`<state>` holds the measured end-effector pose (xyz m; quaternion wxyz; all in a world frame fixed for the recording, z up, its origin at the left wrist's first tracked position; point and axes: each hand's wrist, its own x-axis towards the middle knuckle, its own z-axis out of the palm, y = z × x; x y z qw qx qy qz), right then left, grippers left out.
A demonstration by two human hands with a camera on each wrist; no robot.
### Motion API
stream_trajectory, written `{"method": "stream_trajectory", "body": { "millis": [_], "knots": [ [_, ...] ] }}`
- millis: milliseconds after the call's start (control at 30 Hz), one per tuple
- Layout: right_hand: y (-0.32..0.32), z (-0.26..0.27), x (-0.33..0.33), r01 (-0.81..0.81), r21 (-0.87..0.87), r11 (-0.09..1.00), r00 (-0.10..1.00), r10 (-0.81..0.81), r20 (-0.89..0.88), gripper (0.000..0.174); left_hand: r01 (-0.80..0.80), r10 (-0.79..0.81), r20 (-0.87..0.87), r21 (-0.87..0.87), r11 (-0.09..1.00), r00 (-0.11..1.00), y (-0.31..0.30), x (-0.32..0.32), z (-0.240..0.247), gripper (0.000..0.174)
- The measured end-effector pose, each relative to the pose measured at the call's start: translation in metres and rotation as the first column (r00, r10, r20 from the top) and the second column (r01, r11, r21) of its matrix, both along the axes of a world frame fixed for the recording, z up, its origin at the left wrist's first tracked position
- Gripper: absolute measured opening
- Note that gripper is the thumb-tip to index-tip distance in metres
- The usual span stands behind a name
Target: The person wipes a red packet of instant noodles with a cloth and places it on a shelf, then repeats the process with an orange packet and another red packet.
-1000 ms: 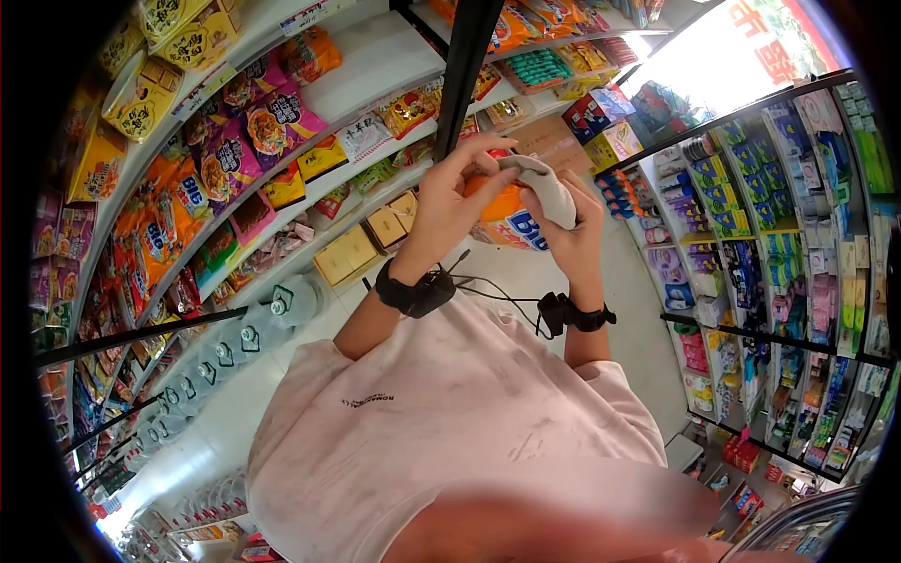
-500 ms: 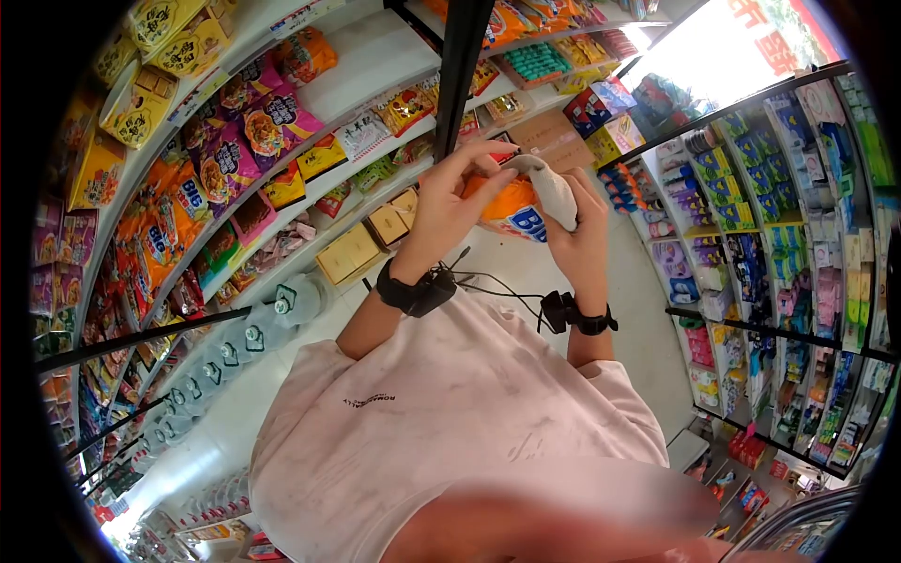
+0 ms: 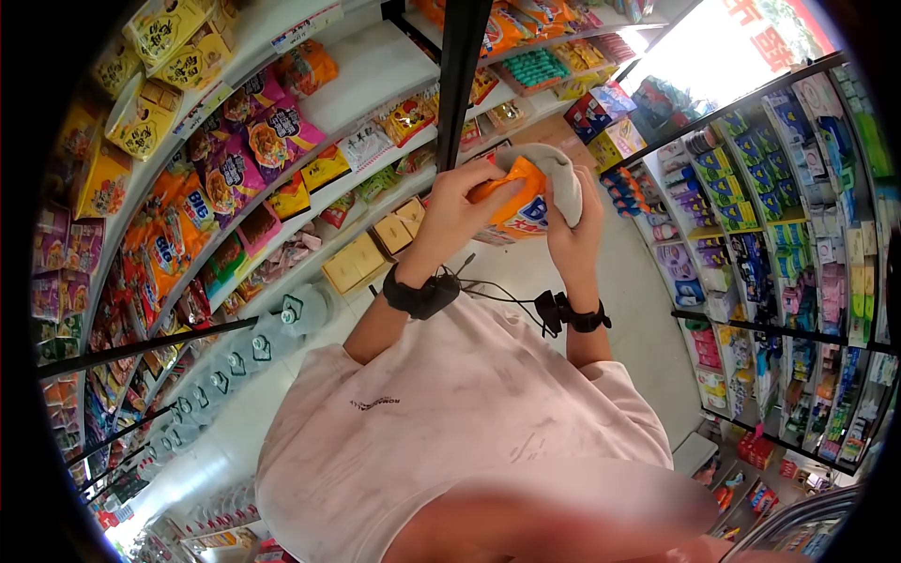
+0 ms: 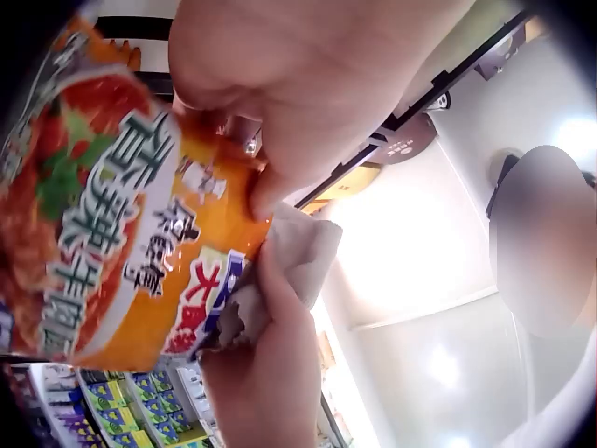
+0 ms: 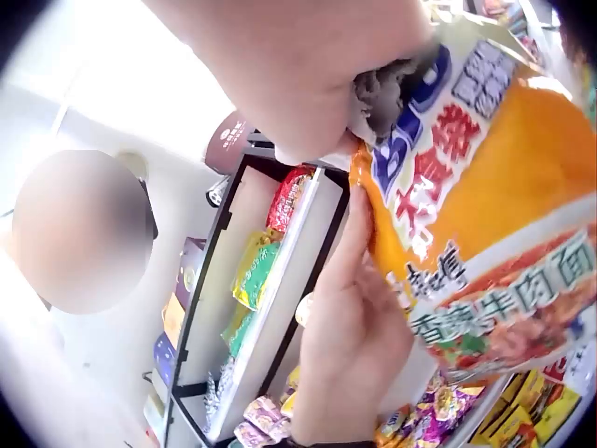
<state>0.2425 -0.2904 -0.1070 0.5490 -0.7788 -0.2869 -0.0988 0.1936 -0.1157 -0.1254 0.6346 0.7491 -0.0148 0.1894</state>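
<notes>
In front of the chest, an orange instant noodle packet [image 3: 521, 211] is held between both hands. My left hand [image 3: 457, 214] grips its left edge, with the thumb across the orange wrapper. A folded grey cloth [image 3: 563, 183] lies over the packet's right edge. My right hand [image 3: 574, 235] holds that cloth against the packet, the thumb on the near side. The left wrist view shows the noodle bowl picture on the packet [image 4: 121, 224] and the cloth [image 4: 308, 252] bunched in the right hand [image 4: 270, 373]. In the right wrist view, the left hand [image 5: 354, 327] pinches the packet's edge.
Shelves of snack and noodle packets [image 3: 225, 169] curve along the left, with a black post [image 3: 462, 75] just beyond the hands. Large water bottles [image 3: 305, 308] stand low at left. Racks of small packaged goods [image 3: 779, 216] line the right. A cable [image 3: 493, 293] runs between the wrist cameras.
My left fingers have come off the cloth and now grip the packet's edge. The cloth sits further to the right, and more orange wrapper shows between the hands.
</notes>
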Motion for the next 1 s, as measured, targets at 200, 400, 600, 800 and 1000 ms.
{"method": "stream_trajectory", "body": {
  "millis": [200, 400, 600, 800, 1000],
  "knots": [
    [0.007, 0.013, -0.008, -0.157, -0.085, 0.984, 0.979, 0.166, 0.114, 0.06, -0.079, 0.088, 0.064, -0.121, 0.989, 0.994, 0.0, 0.002, -0.001, 0.013],
    [0.018, 0.003, -0.008, -0.115, 0.081, 0.99, 0.968, 0.13, -0.214, 0.022, -0.037, 0.019, 0.126, 0.148, 0.988, 0.992, -0.005, 0.0, 0.0, 0.018],
    [0.02, 0.0, -0.01, -0.008, 0.038, 0.999, 0.999, 0.01, -0.041, 0.012, 0.001, -0.005, 0.027, 0.128, 0.992, 1.0, -0.006, -0.002, -0.005, 0.018],
    [0.02, -0.007, -0.008, 0.022, -0.001, 1.0, 0.999, -0.022, 0.048, 0.012, 0.199, -0.192, -0.065, 0.111, 0.974, 0.979, 0.006, 0.0, 0.002, 0.017],
    [0.022, -0.006, -0.007, 0.009, 0.085, 0.996, 0.994, 0.0, -0.108, 0.019, 0.068, -0.056, -0.073, 0.169, 0.983, 0.996, 0.015, 0.0, 0.003, 0.022]
  ]
}}
